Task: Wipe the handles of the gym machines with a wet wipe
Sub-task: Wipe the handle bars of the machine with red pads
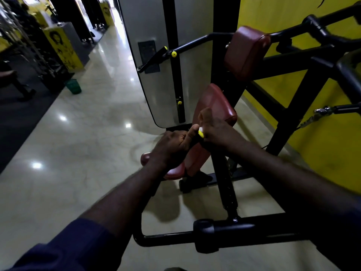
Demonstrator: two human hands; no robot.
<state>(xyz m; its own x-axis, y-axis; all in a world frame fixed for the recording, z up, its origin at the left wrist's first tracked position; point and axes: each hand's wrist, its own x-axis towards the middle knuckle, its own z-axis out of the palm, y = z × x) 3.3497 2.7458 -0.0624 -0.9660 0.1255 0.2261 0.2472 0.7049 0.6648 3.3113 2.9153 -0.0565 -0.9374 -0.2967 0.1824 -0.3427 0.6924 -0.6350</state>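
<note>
A black handle (195,142) with a yellow end cap (200,133) rises from the machine's lower frame at the middle of the view. My left hand (172,147) curls round the handle's end, its thumb stretched up against the yellow cap. My right hand (216,130) grips the handle from the right side, thumb raised. A small white patch (200,129), possibly the wet wipe, shows between the two thumbs; which hand holds it is hidden. A second black handle (151,61) with yellow caps sticks out farther back.
The machine has red pads (246,51) and a red seat (213,106), a grey weight-stack cover (156,85) and a black frame bar (224,231) close to me. A yellow wall is on the right. A green bucket (73,86) stands on the glossy floor at left.
</note>
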